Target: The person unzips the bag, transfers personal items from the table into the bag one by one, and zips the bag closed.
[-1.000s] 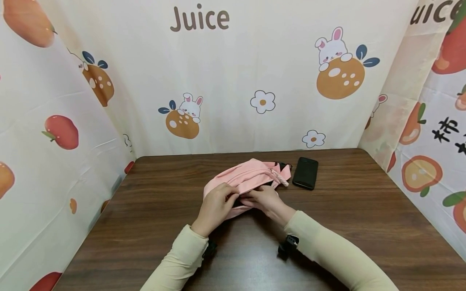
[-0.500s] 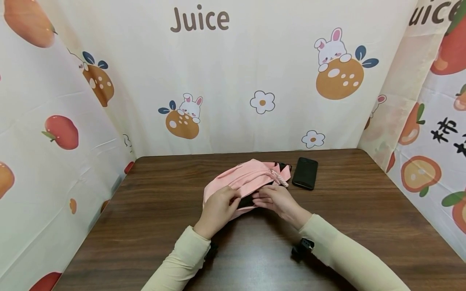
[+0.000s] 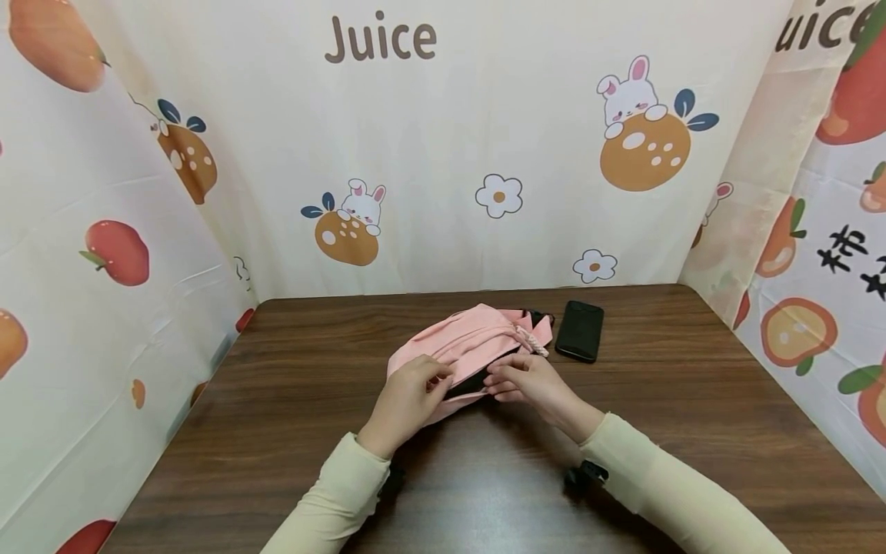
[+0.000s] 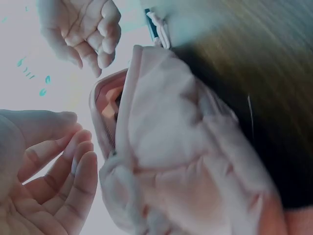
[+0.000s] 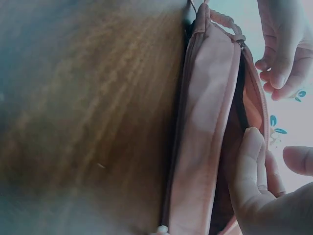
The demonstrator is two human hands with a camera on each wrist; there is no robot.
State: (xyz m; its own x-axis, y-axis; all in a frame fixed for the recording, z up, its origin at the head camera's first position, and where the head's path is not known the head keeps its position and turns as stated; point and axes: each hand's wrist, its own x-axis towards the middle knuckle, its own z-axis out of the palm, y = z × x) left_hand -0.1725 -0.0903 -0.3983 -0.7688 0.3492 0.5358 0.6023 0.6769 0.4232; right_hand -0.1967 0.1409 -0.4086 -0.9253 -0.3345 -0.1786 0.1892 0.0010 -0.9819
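Our left hand [image 3: 408, 400] and right hand [image 3: 529, 382] pinch the soft pink fabric pouch [image 3: 471, 338], fingers curled at its unzipped opening, beside a flat black phone [image 3: 580, 330].

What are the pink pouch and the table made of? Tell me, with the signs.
Pink pouch: looks like soft woven fabric, matte; it creases and sags under the hands.
Table: dark wood or wood-look laminate, showing grain lines and a slight sheen; which one cannot be told.
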